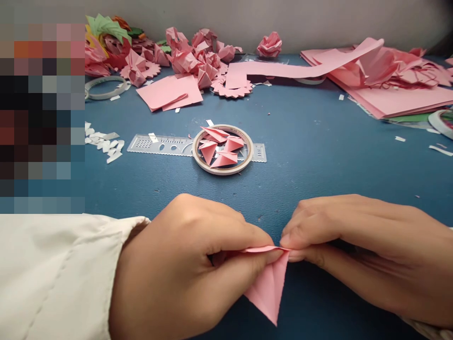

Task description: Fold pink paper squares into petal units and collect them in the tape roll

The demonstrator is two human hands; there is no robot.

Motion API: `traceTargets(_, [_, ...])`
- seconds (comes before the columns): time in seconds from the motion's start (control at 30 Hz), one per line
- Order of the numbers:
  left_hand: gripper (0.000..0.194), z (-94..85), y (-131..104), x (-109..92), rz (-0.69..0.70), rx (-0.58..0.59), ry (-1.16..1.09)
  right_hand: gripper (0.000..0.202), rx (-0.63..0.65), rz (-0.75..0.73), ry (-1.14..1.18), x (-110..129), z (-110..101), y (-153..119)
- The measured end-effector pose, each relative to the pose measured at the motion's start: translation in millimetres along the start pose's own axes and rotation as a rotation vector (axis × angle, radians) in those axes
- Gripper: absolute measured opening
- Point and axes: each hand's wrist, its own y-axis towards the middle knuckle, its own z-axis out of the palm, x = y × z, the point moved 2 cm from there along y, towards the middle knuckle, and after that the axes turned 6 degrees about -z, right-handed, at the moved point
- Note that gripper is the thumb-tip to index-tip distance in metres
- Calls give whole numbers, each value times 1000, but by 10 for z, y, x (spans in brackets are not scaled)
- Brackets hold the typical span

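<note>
A folded pink paper piece (271,288) hangs between my hands near the front, one pointed end downward. My left hand (198,264) pinches its upper edge between thumb and fingers, hiding part of it. At the paper's upper right corner, the fingertips of my right hand (357,250) are pressed together on it. Beyond my hands, a roll of white tape (196,159) lies flat on a clear stencil ruler (141,147). Several small folded pink pieces (226,159) rest inside the roll's ring.
Crumpled and folded pink papers (184,56) are heaped at the back left. Pink sheets (399,101) and a long pink strip (283,70) lie at the back right. White scraps (102,141) are on the blue table (159,184). Another tape roll (439,123) sits at the right edge.
</note>
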Motion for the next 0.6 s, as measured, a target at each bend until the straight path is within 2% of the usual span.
traceTargets(0.3, [38, 20, -58, 34, -16, -8, -60, 7, -3, -30, -60, 11, 46, 18])
traceTargets(0.53, [38, 3, -16, 13, -36, 9, -78, 16, -8, -27, -162, 2, 27, -21])
traceTargets(0.6, [39, 21, -12, 16, -43, -3, -87, 17, -48, -20, -165, -5, 21, -38])
